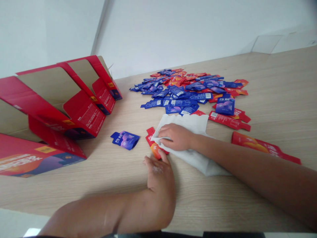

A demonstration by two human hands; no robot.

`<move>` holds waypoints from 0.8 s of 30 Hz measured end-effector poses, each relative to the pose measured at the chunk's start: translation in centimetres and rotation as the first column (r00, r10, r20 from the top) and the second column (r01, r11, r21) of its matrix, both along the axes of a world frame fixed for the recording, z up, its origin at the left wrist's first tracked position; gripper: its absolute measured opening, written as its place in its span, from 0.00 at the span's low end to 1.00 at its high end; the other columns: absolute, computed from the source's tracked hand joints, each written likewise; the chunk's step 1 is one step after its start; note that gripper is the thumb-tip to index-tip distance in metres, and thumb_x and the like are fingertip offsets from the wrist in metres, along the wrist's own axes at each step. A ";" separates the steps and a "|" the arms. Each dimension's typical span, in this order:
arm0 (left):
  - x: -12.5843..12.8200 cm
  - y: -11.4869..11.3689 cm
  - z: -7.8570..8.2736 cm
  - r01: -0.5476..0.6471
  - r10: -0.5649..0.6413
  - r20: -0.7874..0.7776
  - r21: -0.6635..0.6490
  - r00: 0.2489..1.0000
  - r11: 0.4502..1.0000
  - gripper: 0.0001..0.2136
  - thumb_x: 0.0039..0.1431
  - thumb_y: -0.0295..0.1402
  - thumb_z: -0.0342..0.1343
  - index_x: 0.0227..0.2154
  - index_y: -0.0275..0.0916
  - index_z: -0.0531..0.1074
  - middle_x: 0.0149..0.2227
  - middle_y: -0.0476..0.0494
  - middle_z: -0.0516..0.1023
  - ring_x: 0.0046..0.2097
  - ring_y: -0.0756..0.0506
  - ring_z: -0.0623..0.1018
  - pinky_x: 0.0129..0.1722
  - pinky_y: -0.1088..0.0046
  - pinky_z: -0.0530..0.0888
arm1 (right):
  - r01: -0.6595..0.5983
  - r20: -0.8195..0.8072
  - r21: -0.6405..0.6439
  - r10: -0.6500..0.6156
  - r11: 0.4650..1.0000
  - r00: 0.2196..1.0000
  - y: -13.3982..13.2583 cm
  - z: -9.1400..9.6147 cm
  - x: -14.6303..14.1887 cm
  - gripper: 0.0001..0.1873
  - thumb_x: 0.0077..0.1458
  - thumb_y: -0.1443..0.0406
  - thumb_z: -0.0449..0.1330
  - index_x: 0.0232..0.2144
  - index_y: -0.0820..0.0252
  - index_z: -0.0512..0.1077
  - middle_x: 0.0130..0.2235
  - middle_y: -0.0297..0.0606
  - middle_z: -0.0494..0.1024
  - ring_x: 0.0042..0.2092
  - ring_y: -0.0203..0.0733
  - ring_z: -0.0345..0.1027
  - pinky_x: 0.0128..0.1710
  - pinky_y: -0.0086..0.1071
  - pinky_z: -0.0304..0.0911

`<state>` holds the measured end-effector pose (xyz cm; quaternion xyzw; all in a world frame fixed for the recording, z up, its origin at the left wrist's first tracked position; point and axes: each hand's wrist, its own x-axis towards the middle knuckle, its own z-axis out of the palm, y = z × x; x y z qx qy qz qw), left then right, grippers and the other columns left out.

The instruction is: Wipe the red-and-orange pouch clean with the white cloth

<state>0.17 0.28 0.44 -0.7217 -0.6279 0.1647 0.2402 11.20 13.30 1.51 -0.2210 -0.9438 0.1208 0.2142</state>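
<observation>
Under my right hand (177, 136) is a white cloth (198, 124), its near edge bunched between thumb and fingers. The cloth covers part of a red pouch (150, 134) with an orange fruit print, lying flat on the table. At the pouch's lower end, my left hand (159, 170) holds it down with its fingertips; some fingers are hidden. To the left lies a single blue pouch (125, 140) with purple fruit on it, apart from both hands. Another red pouch (262, 146) lies beyond my right forearm, partly covered by it.
A heap of blue and red pouches (178, 92) spreads over the back of the wooden table (277, 86), near the white wall. Red open-topped cardboard boxes (84, 114) stand in a row along the left side.
</observation>
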 end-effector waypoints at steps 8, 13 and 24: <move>0.0 0.1 0.0 0.018 -0.019 -0.139 -0.007 0.990 1.000 0.23 0.57 0.17 0.38 0.53 0.23 0.66 0.39 0.23 0.80 0.41 0.41 0.81 0.50 0.59 0.72 | 0.005 0.002 0.004 -0.005 1.000 1.000 0.0 -0.1 0.0 0.11 0.57 0.66 0.52 0.35 0.64 0.74 0.38 0.42 0.77 0.41 0.43 0.68 0.44 0.36 0.60; 0.0 0.0 -0.2 0.012 -0.012 -0.131 -0.002 0.991 1.000 0.23 0.57 0.17 0.37 0.53 0.22 0.66 0.38 0.24 0.81 0.41 0.41 0.81 0.50 0.58 0.72 | 0.004 0.001 0.006 -0.004 1.000 1.000 0.0 -0.1 -0.1 0.11 0.58 0.66 0.52 0.34 0.64 0.74 0.38 0.42 0.77 0.40 0.42 0.68 0.44 0.36 0.60; -0.1 0.0 -0.1 0.013 -0.016 -0.170 -0.017 0.985 1.000 0.23 0.57 0.17 0.37 0.55 0.24 0.65 0.38 0.27 0.81 0.41 0.42 0.81 0.50 0.59 0.72 | 0.009 0.000 0.004 -0.009 1.000 1.000 0.0 -0.1 -0.1 0.11 0.58 0.66 0.52 0.34 0.64 0.74 0.37 0.42 0.77 0.40 0.43 0.68 0.44 0.36 0.60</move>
